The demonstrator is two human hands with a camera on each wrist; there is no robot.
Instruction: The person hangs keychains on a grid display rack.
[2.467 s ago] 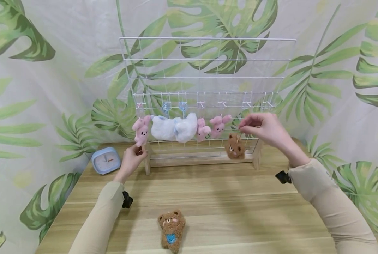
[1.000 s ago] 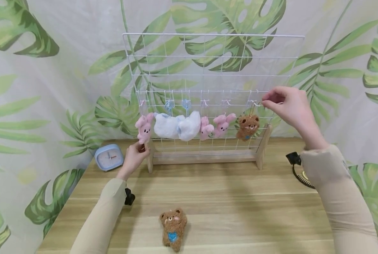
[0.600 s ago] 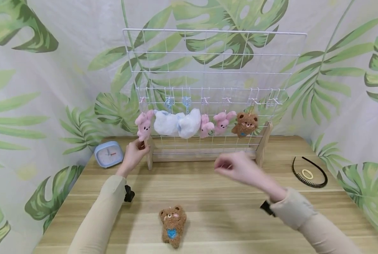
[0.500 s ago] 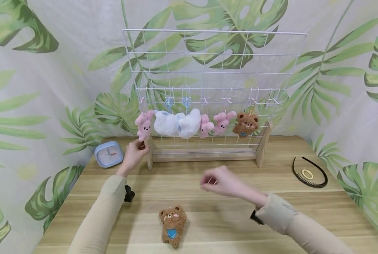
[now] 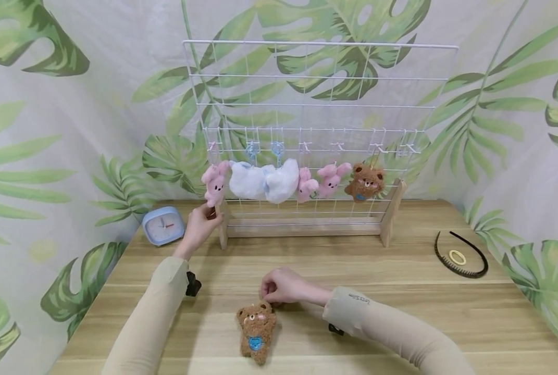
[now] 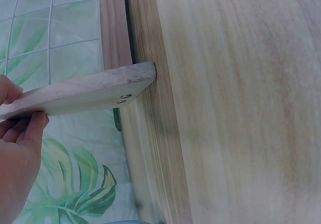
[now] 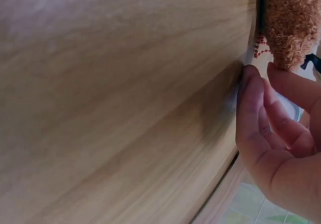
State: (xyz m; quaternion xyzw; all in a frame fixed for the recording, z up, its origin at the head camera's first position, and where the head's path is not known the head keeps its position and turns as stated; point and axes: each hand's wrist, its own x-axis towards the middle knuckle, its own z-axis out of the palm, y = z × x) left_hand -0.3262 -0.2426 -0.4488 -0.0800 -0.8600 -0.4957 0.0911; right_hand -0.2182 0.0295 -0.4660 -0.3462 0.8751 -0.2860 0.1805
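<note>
My left hand grips the wooden upright at the left end of the white wire grid rack, thumb on one side and fingers on the other. A brown plush bear pendant with a blue patch lies face up on the table. My right hand is at its head. In the right wrist view, the thumb tip meets the plush, with a gap between thumb and forefinger. A small reddish bead chain shows beside the bear. Another brown bear hangs on the rack's right side.
Pink plush rabbits and white plush pendants hang from the rack's hooks. One bare hook is at far right. A blue clock stands left; a black headband and yellow ring lie right.
The right hand hung the second brown bear on a right-hand hook, let go, and came down left to the bear on the table. The left hand kept its grip on the upright.
</note>
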